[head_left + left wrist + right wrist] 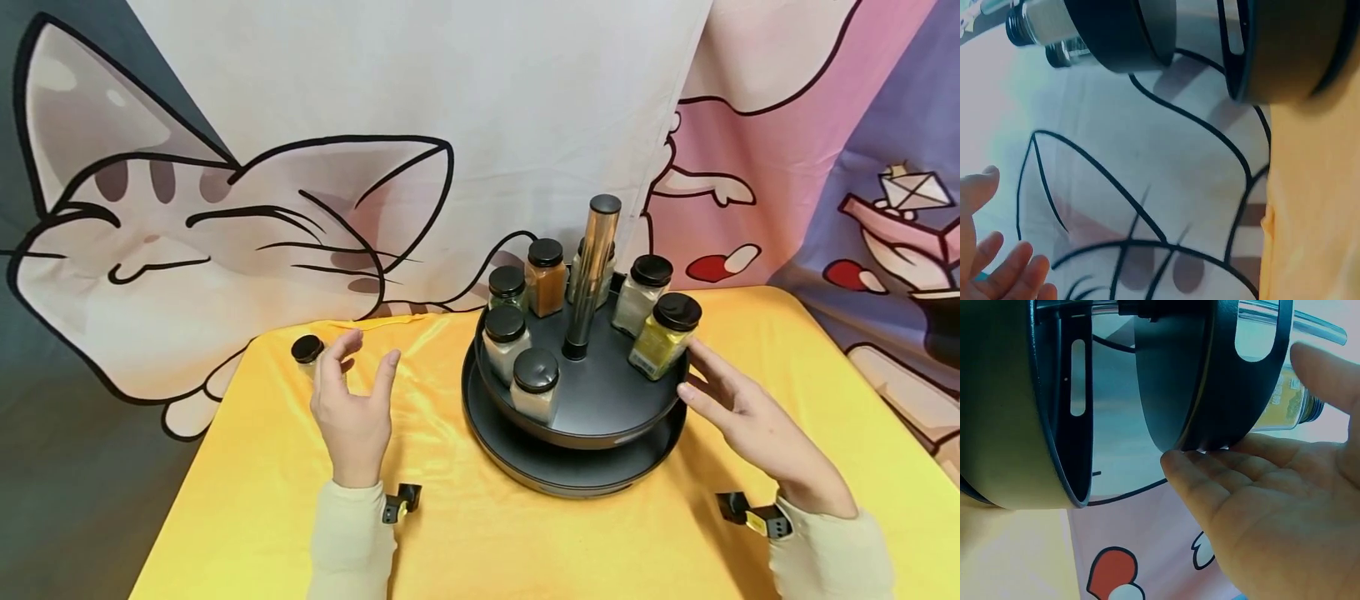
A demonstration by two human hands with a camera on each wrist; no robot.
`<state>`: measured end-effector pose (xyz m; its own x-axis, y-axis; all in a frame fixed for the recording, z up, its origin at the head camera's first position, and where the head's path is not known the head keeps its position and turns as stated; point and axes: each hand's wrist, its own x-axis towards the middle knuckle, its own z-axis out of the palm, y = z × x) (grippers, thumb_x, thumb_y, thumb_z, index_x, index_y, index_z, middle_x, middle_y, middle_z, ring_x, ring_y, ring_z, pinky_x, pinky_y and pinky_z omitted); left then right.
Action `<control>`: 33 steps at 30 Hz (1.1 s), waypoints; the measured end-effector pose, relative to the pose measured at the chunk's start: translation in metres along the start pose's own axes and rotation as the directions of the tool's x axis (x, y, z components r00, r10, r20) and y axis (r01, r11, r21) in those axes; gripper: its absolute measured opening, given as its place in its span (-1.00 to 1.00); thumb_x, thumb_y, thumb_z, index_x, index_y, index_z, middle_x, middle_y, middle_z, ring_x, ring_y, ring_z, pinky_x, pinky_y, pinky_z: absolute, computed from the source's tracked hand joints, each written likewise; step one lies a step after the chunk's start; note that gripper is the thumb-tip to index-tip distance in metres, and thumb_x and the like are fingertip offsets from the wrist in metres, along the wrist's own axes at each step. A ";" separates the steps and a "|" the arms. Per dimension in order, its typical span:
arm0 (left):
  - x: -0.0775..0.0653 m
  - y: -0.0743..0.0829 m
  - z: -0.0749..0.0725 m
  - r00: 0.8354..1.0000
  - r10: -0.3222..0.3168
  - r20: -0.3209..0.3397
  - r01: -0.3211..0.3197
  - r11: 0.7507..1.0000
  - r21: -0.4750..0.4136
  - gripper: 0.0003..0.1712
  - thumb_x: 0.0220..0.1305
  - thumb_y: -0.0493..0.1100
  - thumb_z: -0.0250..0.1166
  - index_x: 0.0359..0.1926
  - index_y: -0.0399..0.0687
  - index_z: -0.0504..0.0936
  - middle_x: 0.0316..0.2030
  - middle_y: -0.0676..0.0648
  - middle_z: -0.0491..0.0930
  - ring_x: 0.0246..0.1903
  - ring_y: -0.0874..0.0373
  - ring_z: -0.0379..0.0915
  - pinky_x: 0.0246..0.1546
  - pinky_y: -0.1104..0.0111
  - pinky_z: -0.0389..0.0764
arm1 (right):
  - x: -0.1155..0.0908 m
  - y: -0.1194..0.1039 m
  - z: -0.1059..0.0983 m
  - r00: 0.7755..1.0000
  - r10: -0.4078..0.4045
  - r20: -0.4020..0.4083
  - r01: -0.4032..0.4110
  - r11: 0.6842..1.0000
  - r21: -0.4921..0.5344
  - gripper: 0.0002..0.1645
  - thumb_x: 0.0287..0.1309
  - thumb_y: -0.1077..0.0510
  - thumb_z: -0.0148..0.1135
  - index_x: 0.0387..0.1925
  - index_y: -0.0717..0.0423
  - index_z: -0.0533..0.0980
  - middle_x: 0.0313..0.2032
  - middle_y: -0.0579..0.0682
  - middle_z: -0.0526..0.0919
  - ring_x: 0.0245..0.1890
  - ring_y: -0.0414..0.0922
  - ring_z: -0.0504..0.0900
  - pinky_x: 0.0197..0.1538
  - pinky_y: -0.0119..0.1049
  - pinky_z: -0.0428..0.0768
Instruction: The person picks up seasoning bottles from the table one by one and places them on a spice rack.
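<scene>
A black two-tier spice turntable (573, 467) carries several black-lidded jars on its upper tier (592, 412), around a shiny upright pole (595, 267). My right hand (750, 417) is at the right edge of that tier, next to a jar of yellow spice (663, 337). Its extended fingertips (1179, 464) touch the tier's rim, and the thumb (1322, 372) stands apart at the other side. My left hand (351, 421) is held over the yellow cloth, fingers loosely bent and holding nothing. Partly hidden behind it stands a small black-lidded jar (306, 350).
A jar of orange spice (545, 279) and a whitish jar (641, 292) stand toward the tier's back; pale jars (534, 387) stand at its front left. The yellow tablecloth (480, 550) reaches the hanging cartoon-cat curtain (540, 108) close behind the turntable.
</scene>
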<state>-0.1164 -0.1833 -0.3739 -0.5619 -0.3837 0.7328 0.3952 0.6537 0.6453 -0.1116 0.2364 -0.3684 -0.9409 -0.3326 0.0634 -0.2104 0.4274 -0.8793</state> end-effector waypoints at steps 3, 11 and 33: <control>0.002 -0.011 -0.006 0.999 -0.045 -0.003 0.045 0.996 0.083 -0.43 0.03 -0.06 0.42 0.05 -0.18 0.50 -0.04 -0.06 0.51 -0.03 0.05 0.41 -0.04 0.21 0.39 | -0.001 0.002 -0.001 1.000 0.001 0.010 -0.002 0.999 0.048 -0.26 0.37 0.14 -0.08 0.44 -0.13 -0.15 0.41 0.10 -0.07 0.36 0.01 0.04 0.08 -0.74 0.23; 0.007 -0.043 -0.022 0.961 -0.277 0.006 0.266 0.927 0.266 -0.27 0.01 -0.04 0.43 0.19 -0.16 0.36 0.05 -0.20 0.36 0.06 -0.03 0.27 0.04 0.14 0.30 | 0.002 0.007 0.001 0.995 -0.099 -0.009 0.099 0.984 0.151 -0.23 0.32 0.30 -0.05 0.44 -0.02 -0.12 0.41 0.13 -0.07 0.32 -0.26 0.11 0.14 -0.65 0.26; 0.034 -0.098 -0.035 0.781 -0.600 0.173 0.475 0.751 0.460 0.04 0.05 0.05 0.38 0.43 -0.01 -0.03 0.34 -0.21 0.06 0.28 -0.20 0.05 0.26 0.00 0.12 | 0.006 0.006 0.004 0.993 -0.115 -0.021 0.117 0.979 0.167 -0.11 0.21 0.37 0.09 0.44 -0.04 -0.09 0.41 0.08 -0.03 0.37 -0.21 0.03 0.17 -0.63 0.24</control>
<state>-0.1484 -0.2831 -0.4047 -0.8015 -0.5794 0.1481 -0.3042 0.6082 0.7332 -0.1176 0.2341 -0.3752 -0.9157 -0.3622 0.1741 -0.2719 0.2394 -0.9321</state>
